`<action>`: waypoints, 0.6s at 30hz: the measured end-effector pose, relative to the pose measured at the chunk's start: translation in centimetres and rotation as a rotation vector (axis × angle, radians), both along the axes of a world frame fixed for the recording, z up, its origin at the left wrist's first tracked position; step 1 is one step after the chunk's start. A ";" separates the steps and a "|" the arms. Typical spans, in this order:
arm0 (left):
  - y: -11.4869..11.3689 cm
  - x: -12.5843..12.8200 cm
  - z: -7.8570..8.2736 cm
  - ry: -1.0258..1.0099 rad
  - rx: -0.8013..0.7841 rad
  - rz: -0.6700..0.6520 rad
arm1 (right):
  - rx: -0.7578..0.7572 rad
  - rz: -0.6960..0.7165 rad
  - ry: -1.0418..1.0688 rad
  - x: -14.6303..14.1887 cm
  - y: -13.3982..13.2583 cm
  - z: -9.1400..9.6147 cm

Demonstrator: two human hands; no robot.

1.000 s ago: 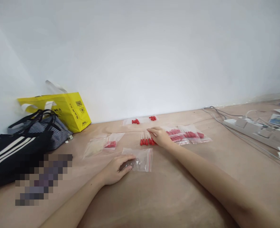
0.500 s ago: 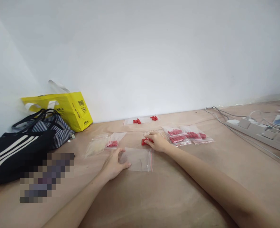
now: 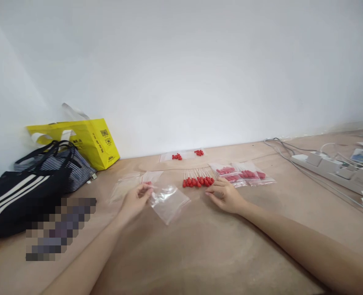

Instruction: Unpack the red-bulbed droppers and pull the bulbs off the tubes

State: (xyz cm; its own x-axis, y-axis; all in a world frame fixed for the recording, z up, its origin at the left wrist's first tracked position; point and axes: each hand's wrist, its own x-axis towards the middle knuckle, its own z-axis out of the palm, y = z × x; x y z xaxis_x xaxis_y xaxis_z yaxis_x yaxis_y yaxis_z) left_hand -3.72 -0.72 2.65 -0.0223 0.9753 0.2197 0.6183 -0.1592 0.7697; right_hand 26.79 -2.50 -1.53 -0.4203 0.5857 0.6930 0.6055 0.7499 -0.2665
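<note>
My left hand [image 3: 137, 199] pinches a corner of a clear zip bag [image 3: 170, 201], which is tilted off the table with light shining on it. Red-headed sticks [image 3: 198, 181] lie side by side in a row to the bag's right, their thin pale shafts pointing at the wall. Close to the row's right end is my right hand [image 3: 226, 196], fingers loosely bent and nothing visible in them. Behind my left hand, a bag of red-headed sticks [image 3: 152, 177] is partly covered. Flat clear bags [image 3: 124, 188] lie left of it.
Filled zip bags [image 3: 227, 172] overlap at the right of the row. More red-headed sticks [image 3: 176, 157] lie on plastic by the wall. A power strip [image 3: 325, 168] with cables stands far right. A yellow bag [image 3: 103, 143] and a black striped bag [image 3: 30, 196] occupy the left.
My left hand has taken hold of the flat clear bag and raised it, turning it. My right hand has drawn back to the right, uncovering the row of sticks.
</note>
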 end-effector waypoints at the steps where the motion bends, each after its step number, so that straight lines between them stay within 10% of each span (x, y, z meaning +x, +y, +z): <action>1: 0.7 -1.1 0.7 0.047 0.020 0.077 | -0.005 0.003 -0.002 -0.1 0.0 0.0; 8: 4.6 -9.8 4.1 0.418 0.077 0.574 | -0.026 0.047 -0.050 -0.4 0.6 -0.5; 18: 5.9 -7.9 1.6 0.789 0.256 0.307 | -0.046 0.051 -0.041 -0.3 0.3 -0.4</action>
